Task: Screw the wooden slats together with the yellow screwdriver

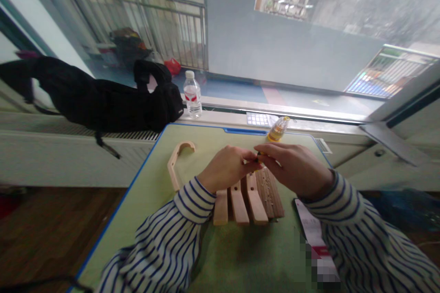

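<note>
1. As judged here, the piece (259, 156) should be held lightly and straight, and the slats (239, 206) beneath be steadied
2. By the left hand (228, 165) and right hand (296, 165), fingers drawn nearly together, it is pinched at the tips, mostly hidden
3. Slats and board (273, 197) are laid just below on the table (240, 252); the hook (173, 165) is set leftward

Indoor workspace, green blue-edged table (233, 256), white radiator (68, 160), large window (233, 46)

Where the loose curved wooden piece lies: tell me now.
The curved wooden piece lies toward the left of the green tabletop in the head view, just left of the left hand.
</note>
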A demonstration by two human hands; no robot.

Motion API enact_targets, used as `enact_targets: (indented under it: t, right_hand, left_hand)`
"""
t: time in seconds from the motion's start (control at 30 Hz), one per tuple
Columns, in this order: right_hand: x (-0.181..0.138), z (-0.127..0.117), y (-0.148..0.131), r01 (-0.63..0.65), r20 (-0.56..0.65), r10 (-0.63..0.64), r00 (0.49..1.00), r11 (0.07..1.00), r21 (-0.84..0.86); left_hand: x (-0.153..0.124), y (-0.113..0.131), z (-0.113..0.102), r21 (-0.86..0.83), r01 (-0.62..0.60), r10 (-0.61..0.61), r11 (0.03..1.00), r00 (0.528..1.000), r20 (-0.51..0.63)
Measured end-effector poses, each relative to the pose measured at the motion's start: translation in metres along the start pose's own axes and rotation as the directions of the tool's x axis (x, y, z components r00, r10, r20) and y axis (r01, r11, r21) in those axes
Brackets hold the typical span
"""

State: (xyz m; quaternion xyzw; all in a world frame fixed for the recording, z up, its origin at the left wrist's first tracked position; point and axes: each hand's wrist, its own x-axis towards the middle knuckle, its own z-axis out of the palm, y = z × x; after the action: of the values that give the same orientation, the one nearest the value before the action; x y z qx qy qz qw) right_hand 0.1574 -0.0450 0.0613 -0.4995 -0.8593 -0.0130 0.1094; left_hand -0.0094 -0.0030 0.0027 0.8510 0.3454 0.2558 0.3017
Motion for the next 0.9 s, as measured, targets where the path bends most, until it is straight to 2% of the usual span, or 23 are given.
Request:
enact_targets:
  t: [0.27, 0.53, 0.9]
  right_hand:
    - [-0.001, 0.006, 0.002, -0.044, -0.027, 0.043, 0.999, 0.998, -0.041]
    - [-0.002, 0.013, -0.001, -0.106, -0.081, 0.099, 0.992, 0.989, -0.099]
    - [0.000, 0.022, 0.002, -0.148, -0.128, 0.139, 0.982, 0.987, -0.058]
  left_hand:
    - [0.000, 0.000, -0.002, -0.091, -0.005, 0.008, 0.996, 1.000, 0.025]
    - [0.001, -0.001, -0.003, -0.087, -0.004, 0.009, 0.996, 0.998, 0.059]
    - [0.000, -0.001, -0.004, -0.105, -0.022, 0.029, 0.994, 0.997, 0.070]
